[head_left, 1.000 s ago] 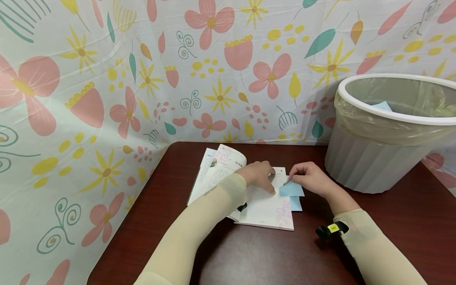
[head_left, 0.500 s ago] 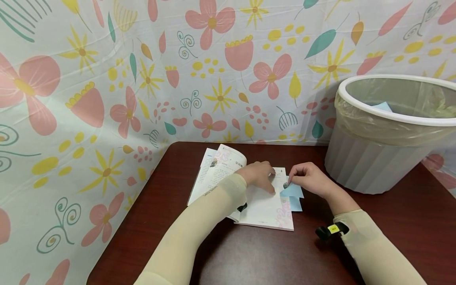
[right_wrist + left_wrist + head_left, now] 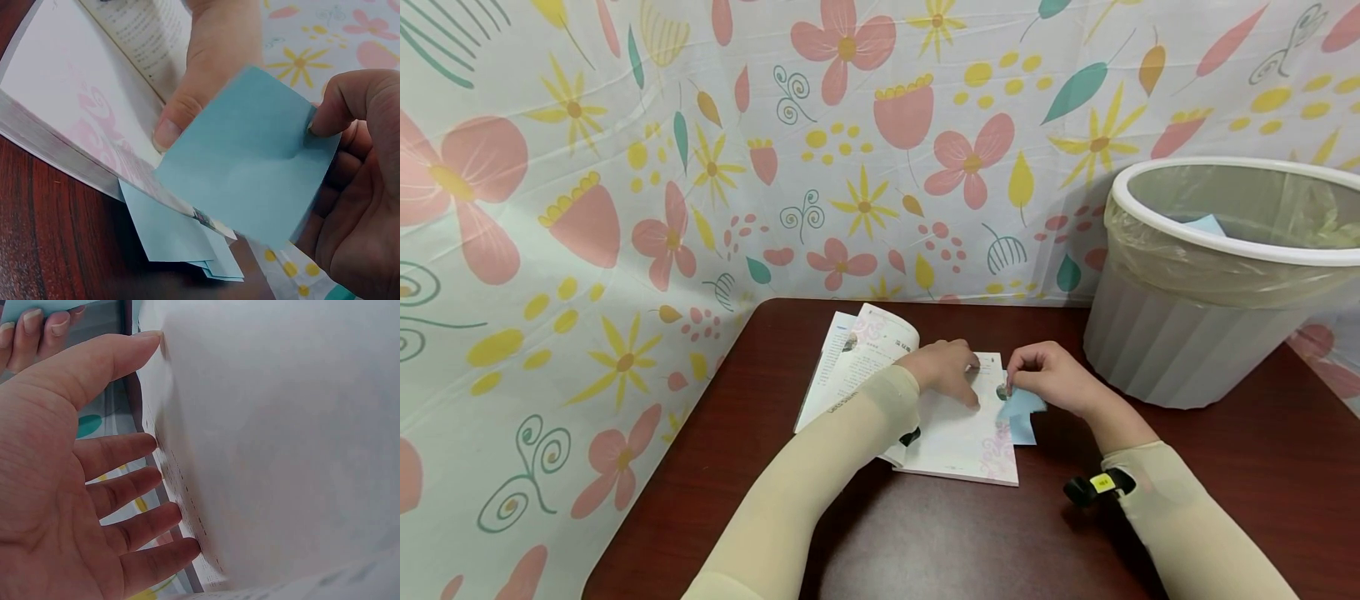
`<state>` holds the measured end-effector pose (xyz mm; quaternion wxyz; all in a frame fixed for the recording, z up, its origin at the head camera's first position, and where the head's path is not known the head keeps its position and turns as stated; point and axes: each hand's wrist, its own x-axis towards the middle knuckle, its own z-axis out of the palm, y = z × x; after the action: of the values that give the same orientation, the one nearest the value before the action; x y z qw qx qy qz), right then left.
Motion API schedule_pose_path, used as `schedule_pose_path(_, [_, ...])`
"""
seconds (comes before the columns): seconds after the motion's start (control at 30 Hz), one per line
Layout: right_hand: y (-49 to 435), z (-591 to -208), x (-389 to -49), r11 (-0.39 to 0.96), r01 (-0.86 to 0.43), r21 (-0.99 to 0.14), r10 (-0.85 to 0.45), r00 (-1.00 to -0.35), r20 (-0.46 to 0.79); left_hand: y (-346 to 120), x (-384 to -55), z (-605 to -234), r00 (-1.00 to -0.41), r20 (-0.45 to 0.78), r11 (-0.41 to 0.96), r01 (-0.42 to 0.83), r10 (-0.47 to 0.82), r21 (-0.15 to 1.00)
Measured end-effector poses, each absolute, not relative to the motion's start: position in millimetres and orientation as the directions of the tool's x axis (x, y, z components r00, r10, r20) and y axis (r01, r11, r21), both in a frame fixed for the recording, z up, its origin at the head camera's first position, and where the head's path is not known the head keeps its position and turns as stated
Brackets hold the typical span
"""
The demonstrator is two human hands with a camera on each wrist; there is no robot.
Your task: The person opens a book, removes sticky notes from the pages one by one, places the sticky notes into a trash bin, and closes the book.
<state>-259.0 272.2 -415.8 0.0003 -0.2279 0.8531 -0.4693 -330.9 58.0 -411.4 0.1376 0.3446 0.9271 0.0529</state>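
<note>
An open book (image 3: 955,450) lies on the dark red-brown table, pink scrollwork printed on its page. My left hand (image 3: 946,371) rests on that page, thumb and fingers spread and fingertips touching the paper, as the left wrist view shows. At the page's right edge my right hand (image 3: 1054,377) pinches a light blue sticky note (image 3: 250,162) between thumb and fingers. The note is raised and tilted over the page edge in the right wrist view. More blue notes (image 3: 172,231) stick out from between the pages below it.
A grey trash bin (image 3: 1180,333) with a white rim and plastic liner stands at the back right. Inside it a piece of blue paper (image 3: 1207,223) shows. Flower-patterned cloth (image 3: 865,167) hangs behind the table (image 3: 940,542).
The pinched blue note has shifted slightly right and lifted from the page, uncovering more of the page edge and a small printed picture. My left hand stays where it was.
</note>
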Motion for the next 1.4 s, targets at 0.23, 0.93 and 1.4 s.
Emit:
schedule_pose_path(0.23, [272,-416,-259,0.45,-0.385,-0.806,-0.395,-0.895,0.207,59,-331,-413,-0.728,-0.219,0.76,0.62,0.65,0.193])
schedule_pose_path(0.93, [269,-405,-253,0.444,-0.393,-0.805,-0.339,-0.906,0.254,55,-331,-415,-0.739,-0.21,0.768,0.607,0.64,0.205])
schedule_pose_path(1.4, [261,-371,-236,0.418,-0.471,-0.776,-0.264,-0.881,0.392,43,-343,-421,-0.723,-0.179,0.711,0.548,0.667,0.44])
